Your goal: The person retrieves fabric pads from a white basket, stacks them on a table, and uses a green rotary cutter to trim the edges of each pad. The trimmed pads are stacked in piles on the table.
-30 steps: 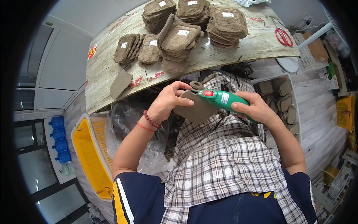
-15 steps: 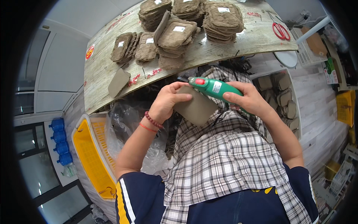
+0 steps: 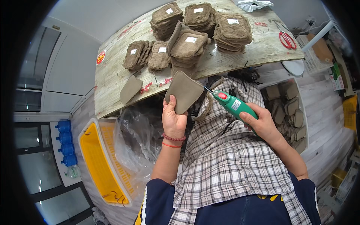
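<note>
My left hand [image 3: 175,120] pinches a brown rounded-square fabric pad [image 3: 183,92] at its lower edge, thumb on the smooth face. My right hand [image 3: 260,122] is wrapped round green electric scissors [image 3: 237,107] with a red button. Their dark tip points at the pad's right corner, close to it; whether they touch I cannot tell. Below that corner hangs a thin fuzzy brown strip [image 3: 204,109]. Just beyond, stacks of fuzzy brown pads [image 3: 189,43] with white labels stand on the table [image 3: 108,84]. A single pad [image 3: 131,89] lies near the table's front edge.
Red-handled scissors [image 3: 287,40] lie at the table's right end. A white bin of pads [image 3: 296,116] stands on the floor at right. Left of my legs are a clear plastic bag [image 3: 140,131] and a yellow basket [image 3: 92,157]. A checked apron [image 3: 232,157] covers my lap.
My left hand has turned palm up, swinging the pad upright and raising it toward the table edge. The electric scissors have moved right and down, their tip now at the pad's right corner.
</note>
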`<state>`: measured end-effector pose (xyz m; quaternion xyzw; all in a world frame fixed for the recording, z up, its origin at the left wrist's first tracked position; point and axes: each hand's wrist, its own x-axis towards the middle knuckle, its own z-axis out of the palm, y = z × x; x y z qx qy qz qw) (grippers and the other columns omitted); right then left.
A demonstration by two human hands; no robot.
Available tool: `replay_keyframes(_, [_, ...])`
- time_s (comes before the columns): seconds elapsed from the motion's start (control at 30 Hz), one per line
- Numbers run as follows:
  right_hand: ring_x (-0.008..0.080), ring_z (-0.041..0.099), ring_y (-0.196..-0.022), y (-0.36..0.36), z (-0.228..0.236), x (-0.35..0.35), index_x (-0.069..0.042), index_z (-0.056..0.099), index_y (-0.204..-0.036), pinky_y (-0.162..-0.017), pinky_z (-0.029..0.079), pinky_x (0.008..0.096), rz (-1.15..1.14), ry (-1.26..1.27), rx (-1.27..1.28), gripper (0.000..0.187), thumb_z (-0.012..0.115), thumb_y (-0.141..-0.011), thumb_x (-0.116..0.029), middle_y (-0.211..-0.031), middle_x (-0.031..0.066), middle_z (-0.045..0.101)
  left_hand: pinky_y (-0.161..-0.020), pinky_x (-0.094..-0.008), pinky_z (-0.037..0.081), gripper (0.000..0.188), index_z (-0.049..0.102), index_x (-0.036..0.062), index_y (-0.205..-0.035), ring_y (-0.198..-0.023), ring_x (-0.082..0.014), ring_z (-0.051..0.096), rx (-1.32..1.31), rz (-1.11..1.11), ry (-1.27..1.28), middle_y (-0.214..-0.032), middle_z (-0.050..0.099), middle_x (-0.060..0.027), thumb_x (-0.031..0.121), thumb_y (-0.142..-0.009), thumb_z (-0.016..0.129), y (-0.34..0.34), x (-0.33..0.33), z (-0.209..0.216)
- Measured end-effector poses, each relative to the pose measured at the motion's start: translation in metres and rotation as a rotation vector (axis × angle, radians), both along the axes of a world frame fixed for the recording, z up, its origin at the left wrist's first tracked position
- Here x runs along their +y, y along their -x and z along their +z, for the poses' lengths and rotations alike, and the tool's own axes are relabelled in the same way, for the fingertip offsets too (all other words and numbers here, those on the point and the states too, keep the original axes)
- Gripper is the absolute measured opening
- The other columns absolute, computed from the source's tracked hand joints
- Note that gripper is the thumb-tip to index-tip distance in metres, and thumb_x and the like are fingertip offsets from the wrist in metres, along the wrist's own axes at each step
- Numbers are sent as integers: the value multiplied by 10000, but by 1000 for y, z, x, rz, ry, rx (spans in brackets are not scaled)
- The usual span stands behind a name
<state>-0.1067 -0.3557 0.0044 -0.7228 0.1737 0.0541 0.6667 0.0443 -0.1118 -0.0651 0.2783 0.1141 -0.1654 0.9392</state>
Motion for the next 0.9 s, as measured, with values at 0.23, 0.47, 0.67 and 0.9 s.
replay_keyframes(0.23, [41,525,-639,-1,9,0,-15,624,-1150,-552,440,209,-1,-5,-9,386,675,-895,-300,-767,-7,600,-988,-399,487,265,536,46,-1190,-1118,-241,583,-109,-4,-59,-1204,606,-98,78,-931,587,1,-12,-2])
replay_keyframes(0.47, [45,524,-625,-10,9,4,-10,621,-1148,-548,439,210,2,-5,-40,373,672,-894,-279,-772,-8,598,-960,-396,508,203,536,39,-1129,-1077,-243,603,-145,-22,-118,-1170,616,-119,68,-934,582,11,-19,-5])
replay_keyframes(0.67, [41,500,-579,-16,14,4,1,624,-1121,-510,413,203,-161,-56,-29,332,658,-906,-248,-755,-16,568,-942,-362,494,216,540,25,-1133,-1055,-211,601,-177,-8,-308,-1150,618,-97,90,-934,593,-5,19,5])
replay_keyframes(0.9, [54,500,-588,-11,-2,-12,3,611,-1162,-512,415,210,-143,51,-83,367,632,-930,-280,-780,-5,566,-837,-316,512,247,515,4,-1142,-931,-166,594,-338,493,-929,-1037,615,-98,41,-914,603,-145,179,4])
